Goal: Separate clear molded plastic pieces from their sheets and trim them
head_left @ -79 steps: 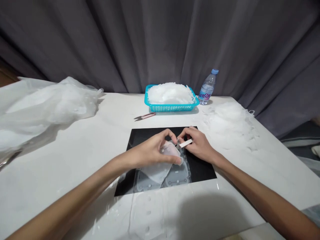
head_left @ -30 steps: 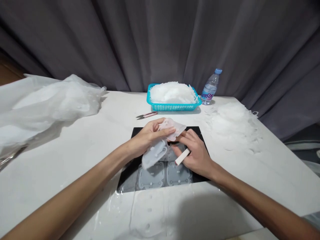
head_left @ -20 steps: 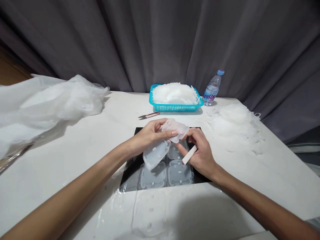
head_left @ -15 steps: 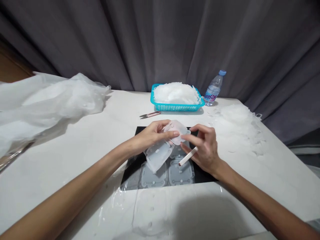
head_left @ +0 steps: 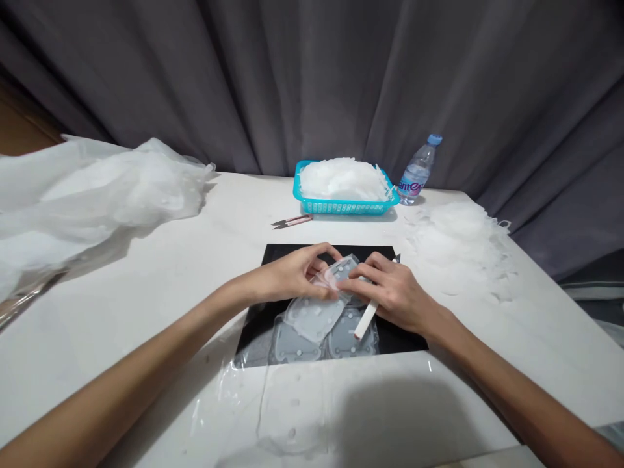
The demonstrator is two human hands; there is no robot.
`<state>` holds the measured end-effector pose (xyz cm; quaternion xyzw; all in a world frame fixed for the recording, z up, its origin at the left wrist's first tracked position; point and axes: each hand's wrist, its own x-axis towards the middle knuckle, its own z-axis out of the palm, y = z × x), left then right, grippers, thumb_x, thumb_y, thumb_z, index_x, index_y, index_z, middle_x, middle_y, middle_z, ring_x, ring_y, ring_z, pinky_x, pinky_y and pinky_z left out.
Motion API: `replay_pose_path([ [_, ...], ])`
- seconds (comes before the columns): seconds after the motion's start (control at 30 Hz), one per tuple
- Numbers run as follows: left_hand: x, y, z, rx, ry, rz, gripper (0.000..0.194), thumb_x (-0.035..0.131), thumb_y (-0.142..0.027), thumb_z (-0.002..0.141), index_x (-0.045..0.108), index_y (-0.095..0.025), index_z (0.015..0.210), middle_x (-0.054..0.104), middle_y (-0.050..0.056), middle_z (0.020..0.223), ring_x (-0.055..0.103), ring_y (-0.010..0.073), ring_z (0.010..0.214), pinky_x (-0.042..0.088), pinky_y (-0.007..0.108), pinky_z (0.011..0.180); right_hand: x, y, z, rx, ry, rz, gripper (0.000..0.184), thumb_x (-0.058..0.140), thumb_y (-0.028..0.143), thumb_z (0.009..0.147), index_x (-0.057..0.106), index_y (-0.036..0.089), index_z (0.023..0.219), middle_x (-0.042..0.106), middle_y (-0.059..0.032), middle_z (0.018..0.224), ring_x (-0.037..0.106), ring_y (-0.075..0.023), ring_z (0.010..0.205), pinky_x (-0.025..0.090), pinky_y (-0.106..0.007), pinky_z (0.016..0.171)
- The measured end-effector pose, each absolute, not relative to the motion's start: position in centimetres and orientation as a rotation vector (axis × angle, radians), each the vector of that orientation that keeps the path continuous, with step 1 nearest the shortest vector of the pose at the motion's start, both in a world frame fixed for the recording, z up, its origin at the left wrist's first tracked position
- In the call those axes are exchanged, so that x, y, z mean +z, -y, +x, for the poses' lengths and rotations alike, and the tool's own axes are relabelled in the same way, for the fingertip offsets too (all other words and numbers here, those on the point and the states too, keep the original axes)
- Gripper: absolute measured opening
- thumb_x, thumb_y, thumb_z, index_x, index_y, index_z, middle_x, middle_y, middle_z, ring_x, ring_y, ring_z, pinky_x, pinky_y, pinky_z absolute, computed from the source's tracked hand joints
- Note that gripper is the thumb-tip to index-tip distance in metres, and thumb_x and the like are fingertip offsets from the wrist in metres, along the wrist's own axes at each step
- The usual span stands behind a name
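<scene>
My left hand [head_left: 295,273] pinches a thin translucent plastic sheet [head_left: 314,318] with rounded tile-like shapes, tilted above the black mat [head_left: 403,339]. At the sheet's upper part, the fingertips of my right hand [head_left: 400,292] press close to my left fingers. A white pen-shaped craft knife [head_left: 366,317] is tucked in my right hand, its dark pointed blade up and away from me, its handle end toward me. More clear plastic [head_left: 292,416] with similar shapes lies under the hands and hangs past the mat's near edge. My fingers partly hide the sheet.
Behind the mat lie thread snips [head_left: 292,223] and a blue basket [head_left: 351,208] heaped with white pieces. A water bottle [head_left: 416,172] stands beside it. Loose translucent scraps [head_left: 461,250] are piled at right; a large white plastic bundle [head_left: 121,188] covers the left.
Both hands have lowered slightly toward the mat. The whitish piece held up between them is no longer raised. The knife has turned steeper, its blade now showing above my right hand.
</scene>
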<state>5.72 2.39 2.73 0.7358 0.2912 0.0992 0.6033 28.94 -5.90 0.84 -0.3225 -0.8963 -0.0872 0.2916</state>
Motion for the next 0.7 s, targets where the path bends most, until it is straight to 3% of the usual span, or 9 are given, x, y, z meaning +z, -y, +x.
replay_pose_path([
  [0.13,2.1,-1.8,6.1,0.126,-0.737,1.781,0.036,0.080,-0.024,0.075,0.061,-0.019,0.105,0.076,0.002,0.087,0.068,0.0196,0.077,0.047,0.027,0.066,0.9,4.1,30.2,0.266,1.811,-1.257,0.018,0.060,0.030,0.104,0.068,0.021,0.091,0.068,-0.0028,0.084,0.056,-0.0187,0.078,0.046,-0.032,0.071],
  [0.27,2.5,-2.4,5.9,0.110,-0.711,1.776,0.022,0.079,-0.029,0.079,0.066,-0.019,0.095,0.073,0.002,0.085,0.068,0.0189,0.080,0.048,0.027,0.070,-0.2,1.6,33.1,0.531,1.186,-1.410,0.029,0.065,0.048,0.094,0.063,0.021,0.087,0.059,0.0005,0.076,0.054,-0.0168,0.070,0.042,-0.029,0.063],
  [0.37,3.3,-3.3,5.7,0.151,-0.750,1.798,0.025,0.078,-0.037,0.084,0.070,-0.019,0.099,0.071,0.002,0.085,0.064,0.0169,0.076,0.044,0.025,0.064,-0.4,1.4,33.6,0.659,1.170,-1.373,0.032,0.069,0.052,0.088,0.062,0.020,0.084,0.058,0.0014,0.074,0.053,-0.0155,0.069,0.044,-0.029,0.064],
  [0.53,3.7,-4.9,5.1,0.253,-0.783,1.928,0.033,0.065,-0.052,0.095,0.070,-0.019,0.099,0.071,0.004,0.089,0.062,0.0179,0.078,0.046,0.028,0.067,0.6,3.2,31.3,0.668,1.343,-1.224,0.026,0.066,0.047,0.096,0.061,0.022,0.090,0.063,0.0019,0.073,0.058,-0.0148,0.068,0.047,-0.028,0.067],
  [0.7,4.4,-4.2,4.6,0.769,-1.183,2.415,0.034,0.068,-0.050,0.093,0.062,-0.020,0.108,0.067,0.009,0.109,0.062,0.0257,0.097,0.047,0.036,0.081,0.1,4.4,29.5,0.692,1.309,-1.180,0.023,0.066,0.043,0.100,0.057,0.023,0.093,0.069,0.0002,0.082,0.061,-0.0149,0.070,0.047,-0.029,0.066],
])
